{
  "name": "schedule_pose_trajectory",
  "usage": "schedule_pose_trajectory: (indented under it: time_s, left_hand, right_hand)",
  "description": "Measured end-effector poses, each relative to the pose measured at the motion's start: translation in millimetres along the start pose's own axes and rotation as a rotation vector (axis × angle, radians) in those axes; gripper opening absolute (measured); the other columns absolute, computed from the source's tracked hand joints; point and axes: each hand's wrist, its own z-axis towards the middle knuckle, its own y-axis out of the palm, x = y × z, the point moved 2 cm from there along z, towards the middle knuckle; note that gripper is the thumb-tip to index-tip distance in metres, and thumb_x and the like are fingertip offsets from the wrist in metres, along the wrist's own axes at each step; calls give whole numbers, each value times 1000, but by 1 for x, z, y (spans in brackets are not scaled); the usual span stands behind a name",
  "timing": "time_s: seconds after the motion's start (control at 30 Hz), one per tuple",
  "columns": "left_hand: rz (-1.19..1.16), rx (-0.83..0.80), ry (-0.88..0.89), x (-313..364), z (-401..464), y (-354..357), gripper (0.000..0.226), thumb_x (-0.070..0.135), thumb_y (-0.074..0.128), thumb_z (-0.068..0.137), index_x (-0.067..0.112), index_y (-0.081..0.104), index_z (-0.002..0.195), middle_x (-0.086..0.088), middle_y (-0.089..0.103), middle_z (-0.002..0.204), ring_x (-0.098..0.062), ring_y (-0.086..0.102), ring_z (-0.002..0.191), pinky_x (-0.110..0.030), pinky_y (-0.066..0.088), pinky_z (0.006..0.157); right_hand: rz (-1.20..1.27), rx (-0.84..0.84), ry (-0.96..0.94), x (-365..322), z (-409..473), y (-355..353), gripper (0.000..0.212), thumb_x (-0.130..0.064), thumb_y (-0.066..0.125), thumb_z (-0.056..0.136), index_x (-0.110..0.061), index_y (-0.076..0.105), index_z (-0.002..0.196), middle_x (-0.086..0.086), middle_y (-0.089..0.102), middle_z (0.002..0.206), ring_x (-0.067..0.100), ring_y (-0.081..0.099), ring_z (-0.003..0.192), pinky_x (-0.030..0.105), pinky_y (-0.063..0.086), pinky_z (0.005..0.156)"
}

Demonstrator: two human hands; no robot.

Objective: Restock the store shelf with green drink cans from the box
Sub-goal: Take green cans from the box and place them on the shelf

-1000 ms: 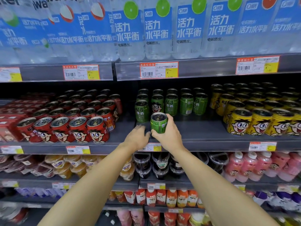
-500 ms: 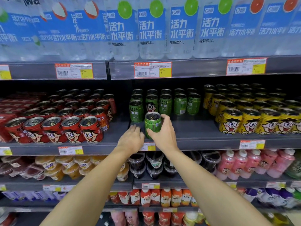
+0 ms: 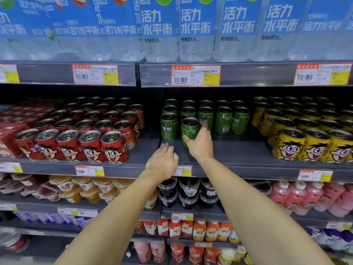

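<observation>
The right hand (image 3: 200, 144) is grasping a green milk can (image 3: 189, 130) standing on the shelf (image 3: 238, 155). The left hand (image 3: 162, 162) is resting there, fingers relaxed.

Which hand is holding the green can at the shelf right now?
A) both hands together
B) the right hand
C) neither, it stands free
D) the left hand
B: the right hand wraps its fingers round the green can beside the front-left can, while the left hand rests flat near the shelf edge, apart from it.
</observation>
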Motion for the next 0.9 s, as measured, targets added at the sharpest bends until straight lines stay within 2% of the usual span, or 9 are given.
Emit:
schedule_pose_trajectory:
  time_s: [0.3, 0.37, 0.43, 0.57, 0.67, 0.73, 0.8, 0.9]
  left_hand:
    - [-66, -16, -10, -5, 6, 7, 50, 22, 24, 104, -1, 23, 149, -19, 21, 157, -28, 14, 147, -35, 10, 119]
    - [-59, -25, -23, -5, 6, 10, 54, 27, 16, 103, -1, 24, 148, -19, 22, 156, -29, 14, 147, -36, 11, 119]
    - [-16, -25, 6, -8, 8, 13, 72, 35, -2, 93, -3, 27, 146, -21, 23, 155, -32, 14, 146, -40, 12, 119]
    - [40, -44, 24, -11, 13, 19, 64, 25, 2, 94, -6, 30, 143, -22, 22, 155, -37, 12, 146, -45, 12, 119]
    - [31, -30, 28, -13, 18, 23, 87, 39, -13, 82, -3, 32, 143, -22, 22, 156, -35, 12, 146, -44, 12, 119]
    - [63, -34, 43, -18, 22, 30, 99, 40, -21, 71, -4, 31, 143, -22, 21, 156, -35, 11, 146, -43, 12, 119]
    - [41, -37, 18, -18, 23, 29, 96, 39, -19, 73, -4, 30, 144, -22, 20, 156, -34, 11, 146, -42, 12, 119]
    - [-18, -52, -18, -13, 15, 19, 63, 30, 5, 97, -1, 22, 149, -18, 18, 158, -30, 9, 148, -39, 11, 120]
  right_hand:
    - [0, 6, 2, 3, 20, 13, 74, -26, 75, 82, -19, 33, 142, 12, 46, 140, 35, 53, 119, 44, 51, 90]
    - [-5, 7, -1, 4, 23, 15, 74, -25, 75, 82, -19, 32, 142, 12, 44, 142, 35, 53, 119, 44, 51, 90]
    - [-5, 8, -5, 6, 25, 17, 74, -25, 75, 83, -18, 32, 142, 13, 43, 143, 36, 53, 120, 45, 51, 90]
    - [-19, 3, -3, 6, 28, 18, 74, -26, 75, 83, -18, 32, 143, 13, 44, 143, 36, 53, 120, 45, 51, 90]
    - [-27, -3, 3, 3, 27, 15, 74, -26, 75, 84, -17, 31, 144, 12, 44, 144, 36, 53, 121, 43, 49, 89]
    - [-48, -15, 9, 1, 27, 14, 75, -27, 74, 85, -18, 30, 144, 11, 44, 144, 35, 52, 122, 43, 49, 88]
    - [-82, -35, 20, -1, 29, 13, 74, -28, 74, 84, -18, 29, 144, 11, 45, 143, 35, 53, 121, 43, 49, 88]
    - [-117, -78, 55, -6, 32, 9, 76, -31, 74, 84, -19, 28, 144, 9, 47, 142, 34, 54, 120, 42, 49, 90]
